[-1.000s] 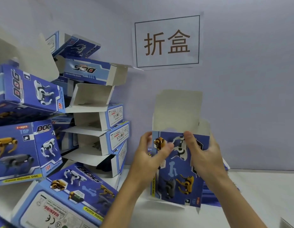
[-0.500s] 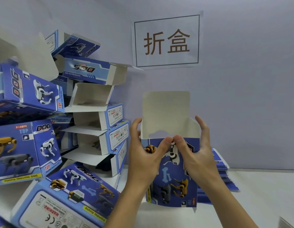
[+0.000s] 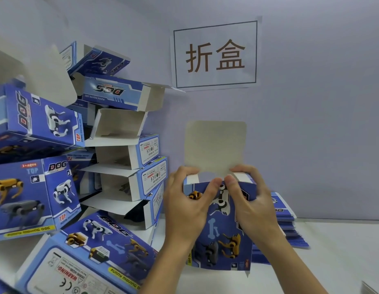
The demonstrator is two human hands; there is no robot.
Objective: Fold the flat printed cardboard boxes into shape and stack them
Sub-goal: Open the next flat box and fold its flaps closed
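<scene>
I hold a blue printed box (image 3: 223, 234) upright above the white table, squared open, its grey top flap (image 3: 215, 147) standing up. My left hand (image 3: 187, 206) grips its left side, fingers curled over the left small flap. My right hand (image 3: 249, 200) grips its right side, fingers bending the right small flap inward. Both thumbs meet on the front face near the top edge. Behind the box lies a stack of flat blue boxes (image 3: 288, 228). A leaning pile of folded boxes (image 3: 129, 164) fills the left.
A paper sign (image 3: 215, 55) with two characters hangs on the lilac wall. More folded boxes (image 3: 34, 194) crowd the far left, and one lies flat in front (image 3: 95, 251). White table surface (image 3: 332, 262) shows at the right. A small grey object (image 3: 369, 289) sits at the bottom right corner.
The box has opened from nearly flat into a squared tube. My fingers moved over the top and are now pressing both small side flaps inward; the box shifted slightly left.
</scene>
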